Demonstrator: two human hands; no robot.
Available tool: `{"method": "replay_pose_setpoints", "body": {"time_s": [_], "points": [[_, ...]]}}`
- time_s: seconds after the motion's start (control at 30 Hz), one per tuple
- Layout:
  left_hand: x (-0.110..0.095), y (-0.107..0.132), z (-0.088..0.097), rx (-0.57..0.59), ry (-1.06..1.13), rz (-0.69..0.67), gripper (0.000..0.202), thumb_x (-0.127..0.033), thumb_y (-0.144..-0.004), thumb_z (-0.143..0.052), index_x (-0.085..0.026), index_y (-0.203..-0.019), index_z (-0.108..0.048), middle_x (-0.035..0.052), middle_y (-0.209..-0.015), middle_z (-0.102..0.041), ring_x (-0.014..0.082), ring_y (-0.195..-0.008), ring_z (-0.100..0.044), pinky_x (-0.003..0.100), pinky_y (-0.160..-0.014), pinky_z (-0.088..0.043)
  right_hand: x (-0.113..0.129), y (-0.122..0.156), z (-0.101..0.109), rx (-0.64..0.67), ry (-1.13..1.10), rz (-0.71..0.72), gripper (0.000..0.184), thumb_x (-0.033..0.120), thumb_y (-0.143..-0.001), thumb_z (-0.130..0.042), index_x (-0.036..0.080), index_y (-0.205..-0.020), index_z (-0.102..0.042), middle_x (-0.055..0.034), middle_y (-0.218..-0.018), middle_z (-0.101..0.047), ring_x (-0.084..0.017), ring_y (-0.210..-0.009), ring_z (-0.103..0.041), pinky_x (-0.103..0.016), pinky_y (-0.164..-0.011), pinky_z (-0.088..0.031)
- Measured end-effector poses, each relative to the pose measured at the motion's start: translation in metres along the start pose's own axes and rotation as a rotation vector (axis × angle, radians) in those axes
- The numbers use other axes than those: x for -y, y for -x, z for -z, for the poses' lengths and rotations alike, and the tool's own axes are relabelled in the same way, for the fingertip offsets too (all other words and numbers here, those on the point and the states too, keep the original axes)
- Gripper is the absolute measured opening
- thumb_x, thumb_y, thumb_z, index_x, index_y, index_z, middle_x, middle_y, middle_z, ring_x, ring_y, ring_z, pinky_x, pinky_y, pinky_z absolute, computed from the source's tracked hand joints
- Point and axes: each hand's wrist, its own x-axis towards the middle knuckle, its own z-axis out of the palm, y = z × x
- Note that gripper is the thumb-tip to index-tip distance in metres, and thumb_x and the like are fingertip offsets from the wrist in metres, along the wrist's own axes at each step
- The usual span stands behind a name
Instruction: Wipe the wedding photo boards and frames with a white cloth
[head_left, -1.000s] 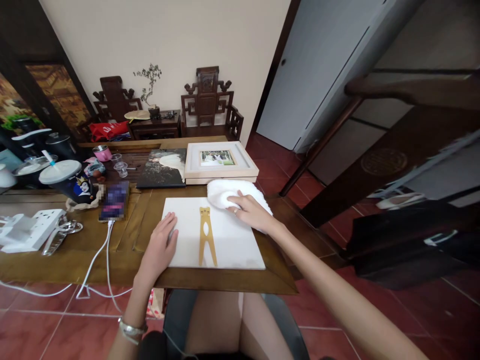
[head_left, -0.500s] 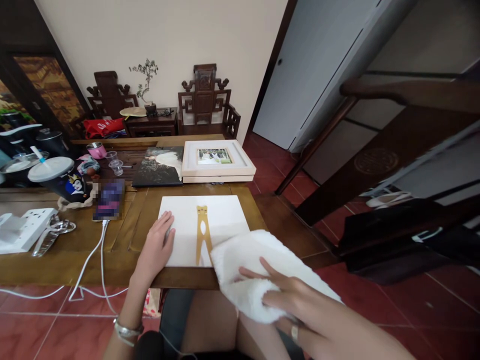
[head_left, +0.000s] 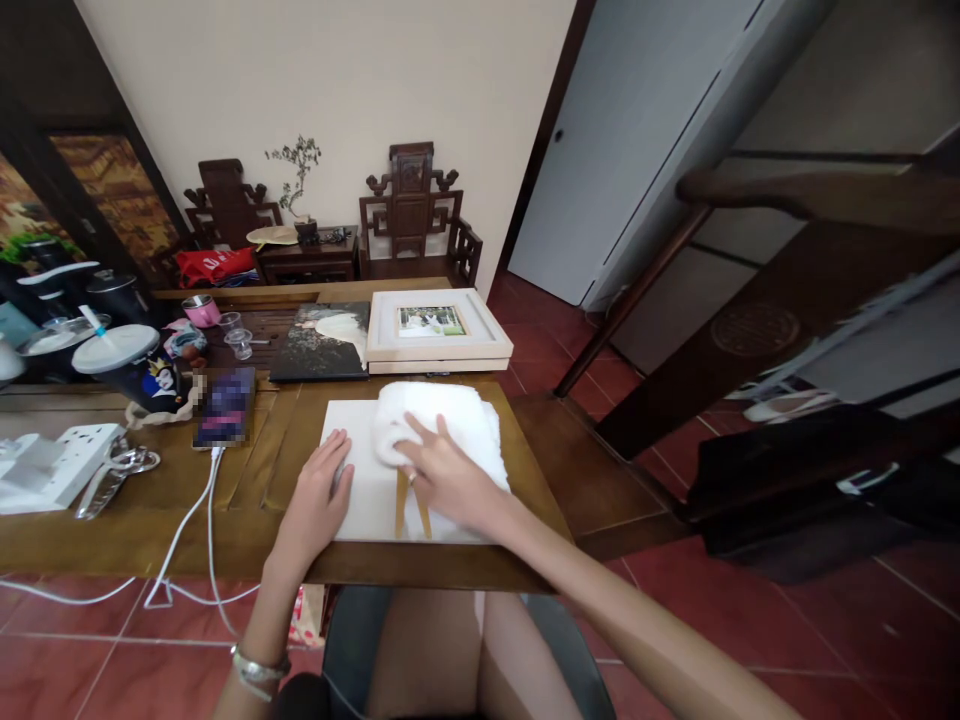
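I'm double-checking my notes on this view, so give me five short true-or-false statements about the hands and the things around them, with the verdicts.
1. The right hand holds a fluffy white cloth. True.
2. The left hand rests at the left edge of a flat white rectangular board. True.
3. The cloth hides all of the flat gold two-legged shape on the board. False: the legs of the gold shape show below it.
4. A pale wooden picture frame lies beyond the board, apart from both hands. True.
5. The purple-screened phone lies right of the board. False: the phone lies to its left.
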Motion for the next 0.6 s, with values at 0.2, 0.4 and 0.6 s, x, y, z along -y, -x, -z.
{"method": "replay_pose_setpoints", "body": {"time_s": [0.2, 0.4, 0.6], "points": [[0.0, 0.0, 0.001, 0.012, -0.005, 0.01, 0.04, -0.031, -0.094, -0.043, -0.014, -0.127, -0.06, 0.0162, -0.142, -0.053, 0.0252, -0.136, -0.045, 0.049, -0.115, -0.033, 0.041, 0.067, -0.019, 0.083, -0.066, 0.16, 0.039, 0.007, -0.071, -0.048, 0.015, -0.104, -0.065, -0.019, -0.149, -0.041, -0.033, -0.146, -0.016, -0.066, -0.114, -0.006], [-0.001, -0.001, 0.001, 0.025, -0.019, -0.005, 0.041, -0.029, -0.095, -0.042, -0.012, -0.127, -0.059, 0.0179, -0.142, -0.052, 0.0261, -0.136, -0.044, 0.05, -0.115, -0.033, 0.038, 0.072, -0.009, 0.139, -0.107, 0.177, 0.037, 0.006, -0.075, -0.046, 0.016, -0.106, -0.064, -0.0164, -0.147, -0.046, -0.028, -0.145, -0.022, -0.06, -0.117, -0.011], [0.0, 0.0, 0.0, 0.013, -0.005, -0.009, 0.041, -0.03, -0.094, -0.043, -0.011, -0.128, -0.059, 0.0181, -0.141, -0.052, 0.0264, -0.136, -0.044, 0.049, -0.115, -0.033, -0.005, -0.01, 0.003, 0.052, 0.061, 0.07, 0.034, 0.007, -0.086, -0.041, 0.011, -0.115, -0.059, -0.0193, -0.122, -0.063, -0.033, -0.142, -0.029, -0.064, -0.111, -0.021]]}}
